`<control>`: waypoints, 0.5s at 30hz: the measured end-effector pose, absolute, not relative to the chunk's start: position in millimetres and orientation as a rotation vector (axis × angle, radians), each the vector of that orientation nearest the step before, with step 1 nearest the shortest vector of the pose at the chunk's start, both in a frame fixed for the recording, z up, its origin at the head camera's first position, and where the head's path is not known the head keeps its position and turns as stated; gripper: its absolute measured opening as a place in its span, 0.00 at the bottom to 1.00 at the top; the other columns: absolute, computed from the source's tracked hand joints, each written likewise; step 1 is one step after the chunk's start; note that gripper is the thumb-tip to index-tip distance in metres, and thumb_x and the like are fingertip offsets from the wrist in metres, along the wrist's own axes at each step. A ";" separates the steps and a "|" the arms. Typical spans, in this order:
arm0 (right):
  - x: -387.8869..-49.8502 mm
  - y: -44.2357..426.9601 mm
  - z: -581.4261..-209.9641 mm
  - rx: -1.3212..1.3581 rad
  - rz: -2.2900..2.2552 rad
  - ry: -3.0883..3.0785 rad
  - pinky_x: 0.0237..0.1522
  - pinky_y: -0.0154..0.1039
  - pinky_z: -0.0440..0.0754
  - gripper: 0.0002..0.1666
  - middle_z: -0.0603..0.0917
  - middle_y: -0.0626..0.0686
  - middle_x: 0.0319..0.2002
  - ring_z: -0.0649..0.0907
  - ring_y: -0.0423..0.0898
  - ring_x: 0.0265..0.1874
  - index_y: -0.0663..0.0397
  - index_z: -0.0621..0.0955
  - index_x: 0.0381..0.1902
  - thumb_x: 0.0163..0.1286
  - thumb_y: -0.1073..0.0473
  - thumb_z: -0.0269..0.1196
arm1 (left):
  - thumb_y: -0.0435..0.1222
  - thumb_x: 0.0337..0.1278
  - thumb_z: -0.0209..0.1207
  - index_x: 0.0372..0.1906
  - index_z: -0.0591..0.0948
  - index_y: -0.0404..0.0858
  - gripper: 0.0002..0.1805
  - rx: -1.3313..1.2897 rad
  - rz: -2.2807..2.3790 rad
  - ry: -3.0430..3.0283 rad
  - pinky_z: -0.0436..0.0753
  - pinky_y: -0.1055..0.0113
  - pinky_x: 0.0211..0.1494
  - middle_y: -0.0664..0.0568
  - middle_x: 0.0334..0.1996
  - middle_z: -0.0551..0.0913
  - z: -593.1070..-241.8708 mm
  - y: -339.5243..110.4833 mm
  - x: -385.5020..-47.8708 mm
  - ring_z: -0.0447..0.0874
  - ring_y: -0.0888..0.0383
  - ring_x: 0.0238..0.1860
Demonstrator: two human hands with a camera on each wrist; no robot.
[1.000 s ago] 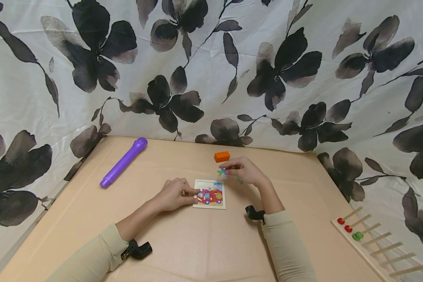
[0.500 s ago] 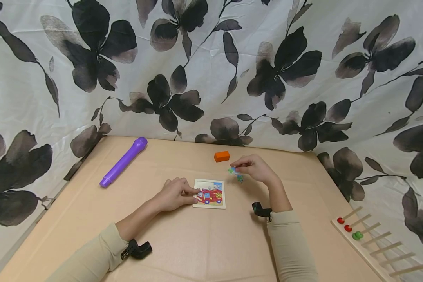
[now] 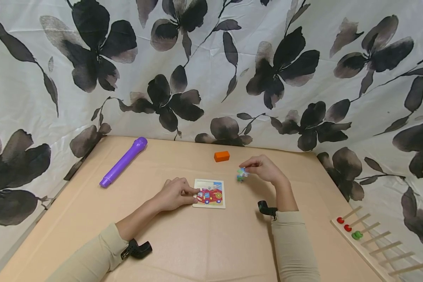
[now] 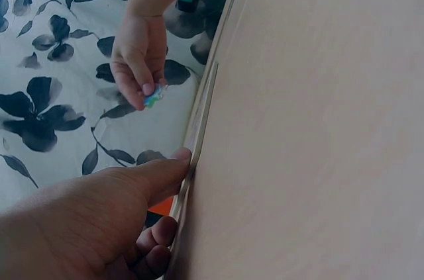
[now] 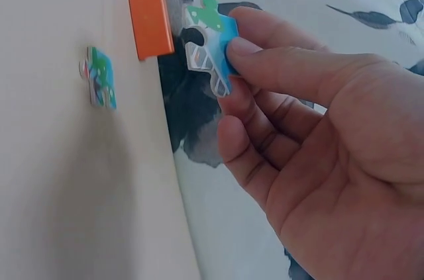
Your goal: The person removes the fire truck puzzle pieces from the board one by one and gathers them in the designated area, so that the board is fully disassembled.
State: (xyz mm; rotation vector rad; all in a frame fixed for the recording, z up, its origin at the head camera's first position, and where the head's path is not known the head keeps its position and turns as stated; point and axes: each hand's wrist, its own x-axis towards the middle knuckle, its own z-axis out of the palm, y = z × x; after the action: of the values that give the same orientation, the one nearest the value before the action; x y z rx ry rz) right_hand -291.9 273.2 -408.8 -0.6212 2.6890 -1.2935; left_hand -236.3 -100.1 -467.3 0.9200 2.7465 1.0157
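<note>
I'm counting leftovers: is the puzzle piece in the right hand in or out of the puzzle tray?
Out: the right hand pinches the puzzle piece to the right of the puzzle tray, with table showing between them.

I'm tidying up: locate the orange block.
In the head view, the orange block lies near the table's far edge, beyond the puzzle, left of the right hand.

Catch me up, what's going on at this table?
A person is at a picture puzzle. Their left hand holds the left edge of the puzzle board, which shows a red truck; its upper left looks unfilled. Their right hand pinches a puzzle piece in the air, off the board. A second piece lies on the table, near the orange block. The purple stick lies off to the left, untouched.
</note>
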 end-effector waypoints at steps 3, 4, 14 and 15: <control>-291.5 278.7 -409.9 -0.584 -1.284 2.695 0.43 0.31 0.79 0.12 0.89 0.60 0.48 0.83 0.51 0.44 0.63 0.89 0.50 0.70 0.71 0.66 | 0.50 0.59 0.73 0.56 0.89 0.51 0.21 0.925 1.010 2.747 0.58 0.59 0.41 0.61 0.33 0.78 -468.0 -100.2 -236.4 0.69 0.60 0.36; -291.5 280.7 -410.2 -0.574 -1.282 2.698 0.44 0.31 0.80 0.12 0.89 0.61 0.48 0.83 0.52 0.45 0.63 0.89 0.50 0.70 0.71 0.66 | 0.50 0.59 0.73 0.56 0.89 0.51 0.21 0.926 1.011 2.747 0.58 0.59 0.41 0.61 0.33 0.78 -468.1 -100.3 -236.5 0.70 0.60 0.36; -290.7 297.7 -415.2 -0.543 -1.300 2.674 0.43 0.31 0.79 0.12 0.89 0.66 0.50 0.84 0.56 0.48 0.69 0.88 0.49 0.70 0.72 0.65 | 0.50 0.59 0.72 0.56 0.89 0.51 0.21 0.931 1.012 2.751 0.58 0.59 0.41 0.60 0.32 0.78 -468.5 -100.3 -237.1 0.69 0.60 0.35; -290.9 299.6 -416.3 -0.536 -1.301 2.673 0.43 0.31 0.80 0.12 0.89 0.66 0.50 0.84 0.56 0.48 0.68 0.88 0.49 0.70 0.72 0.65 | 0.50 0.59 0.72 0.56 0.89 0.51 0.21 0.931 1.009 2.754 0.58 0.59 0.41 0.61 0.32 0.78 -468.8 -100.3 -237.0 0.69 0.60 0.35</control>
State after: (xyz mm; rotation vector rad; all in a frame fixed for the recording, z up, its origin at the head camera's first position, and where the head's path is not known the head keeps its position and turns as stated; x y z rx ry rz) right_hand -290.9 299.6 -416.3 -0.5359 2.6727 -1.3007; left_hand -237.0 -100.3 -468.8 0.9310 2.7535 1.0095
